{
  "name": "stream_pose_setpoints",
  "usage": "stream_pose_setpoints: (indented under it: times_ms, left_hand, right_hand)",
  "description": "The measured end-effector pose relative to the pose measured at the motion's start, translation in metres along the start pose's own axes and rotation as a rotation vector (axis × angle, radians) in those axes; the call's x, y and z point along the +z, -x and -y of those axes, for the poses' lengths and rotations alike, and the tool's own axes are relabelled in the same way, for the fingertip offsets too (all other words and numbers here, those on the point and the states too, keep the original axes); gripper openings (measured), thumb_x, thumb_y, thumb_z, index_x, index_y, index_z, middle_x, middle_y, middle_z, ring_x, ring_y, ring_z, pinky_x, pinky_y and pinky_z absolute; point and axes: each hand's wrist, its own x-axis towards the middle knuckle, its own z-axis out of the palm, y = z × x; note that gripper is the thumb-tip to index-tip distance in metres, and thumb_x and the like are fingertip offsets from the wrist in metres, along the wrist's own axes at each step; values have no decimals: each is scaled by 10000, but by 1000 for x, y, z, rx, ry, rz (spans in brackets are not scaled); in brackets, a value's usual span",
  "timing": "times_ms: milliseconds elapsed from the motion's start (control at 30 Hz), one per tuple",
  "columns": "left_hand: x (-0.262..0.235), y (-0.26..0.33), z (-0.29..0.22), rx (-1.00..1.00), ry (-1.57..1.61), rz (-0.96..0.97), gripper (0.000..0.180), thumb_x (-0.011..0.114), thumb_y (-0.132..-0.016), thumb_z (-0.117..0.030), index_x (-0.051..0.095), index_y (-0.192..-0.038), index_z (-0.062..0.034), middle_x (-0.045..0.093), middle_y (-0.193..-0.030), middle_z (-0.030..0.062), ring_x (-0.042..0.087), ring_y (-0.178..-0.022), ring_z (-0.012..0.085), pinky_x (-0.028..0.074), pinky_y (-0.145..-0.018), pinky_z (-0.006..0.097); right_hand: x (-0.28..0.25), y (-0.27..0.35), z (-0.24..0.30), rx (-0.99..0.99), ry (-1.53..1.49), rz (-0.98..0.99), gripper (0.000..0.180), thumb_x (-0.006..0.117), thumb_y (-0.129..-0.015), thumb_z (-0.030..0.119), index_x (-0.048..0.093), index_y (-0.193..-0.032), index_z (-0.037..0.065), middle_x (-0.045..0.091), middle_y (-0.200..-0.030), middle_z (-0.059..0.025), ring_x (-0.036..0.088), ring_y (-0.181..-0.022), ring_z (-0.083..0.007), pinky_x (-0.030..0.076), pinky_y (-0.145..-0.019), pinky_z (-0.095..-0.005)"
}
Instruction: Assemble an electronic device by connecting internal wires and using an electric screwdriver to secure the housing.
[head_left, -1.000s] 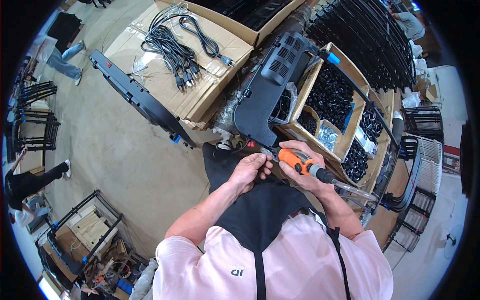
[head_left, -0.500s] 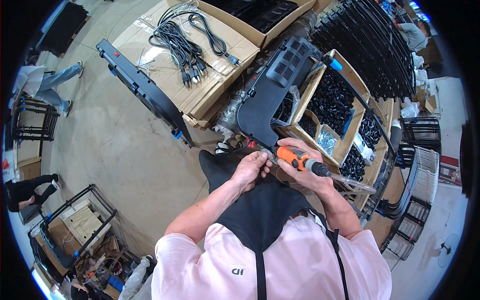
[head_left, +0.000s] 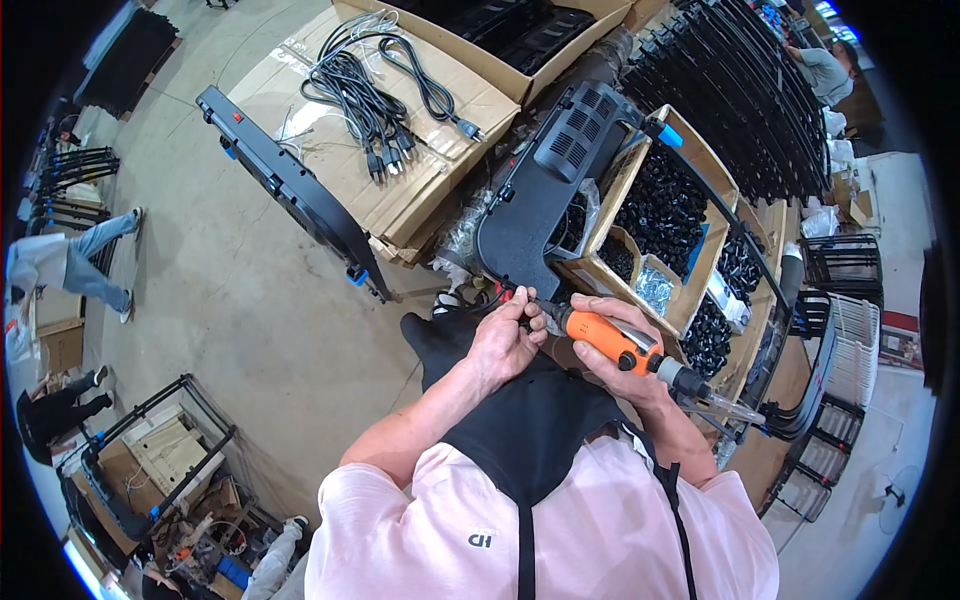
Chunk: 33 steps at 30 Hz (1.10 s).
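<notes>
My right hand is wrapped around an orange pneumatic screwdriver, its clear air hose running off to the lower right. The tool's dark tip points left, toward my left hand. That hand is closed, with thumb and fingertips pinched together; what they hold is too small to make out. Just beyond the fingertips, a small red piece shows at the lower end of a black plastic housing with a vented cover. My hands are right in front of this housing, above my black apron.
Right of the housing stands a divided wooden box with black plastic parts and small silvery hardware. Black power cords lie on a cardboard box. A second black housing stands to the left. People are at the far left and upper right.
The screwdriver has turned so more of its orange body shows, and its back end has shifted lower right. My left fingertips have moved slightly up. A person at far left has moved.
</notes>
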Motion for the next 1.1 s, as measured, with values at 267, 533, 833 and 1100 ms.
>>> stream_pose_setpoints:
  times_ms: [267,533,833,1100]
  left_hand:
    - [11,8,0,57,-69,-115,249,509,-1142,-317,619,-1171,-96,552,-859,-6,507,-744,139,446,-656,285]
    - [-10,12,-10,164,-311,-125,252,500,-1145,-295,623,-1173,-76,618,-914,10,573,-774,144,518,-720,298]
    - [-34,16,-23,128,-537,-2,244,488,-1153,-251,642,-1159,-61,674,-896,16,625,-739,107,510,-643,246]
    - [-29,26,-28,156,-657,-14,192,568,-1123,-199,668,-1134,-36,664,-895,13,597,-760,96,503,-674,254]
  right_hand:
    - [9,-6,-2,-70,56,-1,518,826,-855,20,639,-1337,6,702,-1330,-176,673,-1272,-288,523,-1117,-415]
    - [28,-36,5,38,185,33,491,802,-890,36,622,-1347,25,699,-1337,-150,674,-1244,-246,539,-1080,-385]
    - [50,-65,1,111,277,151,403,825,-874,96,686,-1250,50,734,-1260,-142,735,-1111,-226,584,-973,-352]
    - [53,-74,1,44,296,228,360,818,-863,75,688,-1197,48,739,-1273,-146,723,-1168,-246,574,-1013,-370]
